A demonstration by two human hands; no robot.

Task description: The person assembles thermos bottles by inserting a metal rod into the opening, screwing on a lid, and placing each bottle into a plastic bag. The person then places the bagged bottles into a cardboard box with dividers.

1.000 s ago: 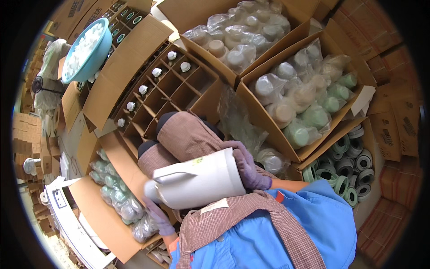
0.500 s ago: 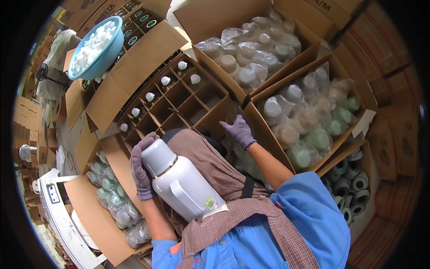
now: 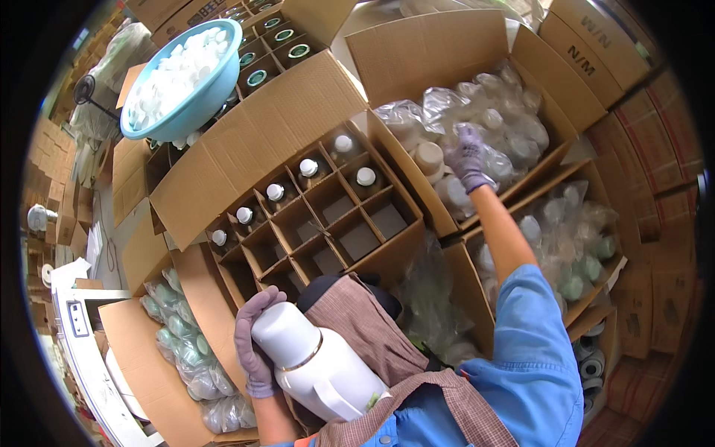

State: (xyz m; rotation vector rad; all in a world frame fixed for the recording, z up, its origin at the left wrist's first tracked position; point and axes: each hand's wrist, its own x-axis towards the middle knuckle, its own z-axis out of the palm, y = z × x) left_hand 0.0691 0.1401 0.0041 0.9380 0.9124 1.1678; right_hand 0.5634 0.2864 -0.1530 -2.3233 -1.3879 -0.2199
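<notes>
A white vacuum flask [image 3: 335, 372] with a pale cup lid lies tilted across my lap, its handle facing up. My left hand [image 3: 257, 343], in a grey-purple glove, wraps round the side of its lid. My right hand [image 3: 469, 160], gloved alike, reaches into the far right carton [image 3: 424, 43], down among cups or lids in clear plastic bags [image 3: 514, 138]. The fingertips blend with the plastic, so I cannot make out whether they grip a bag. Before me stands a divided carton [image 3: 387, 253]; white-capped flasks [image 3: 308, 168] fill several of its compartments.
A blue basin [image 3: 195, 100] heaped with white caps rests over another carton of flasks at the far left. Bagged greenish parts fill a carton [image 3: 126, 350] on my left and another [image 3: 573, 283] on my right. Stacked cartons [image 3: 659, 156] line the right side.
My right hand has moved forward from beside the divided carton into the far carton of bagged parts. My left hand stays on the flask, and the view has shifted.
</notes>
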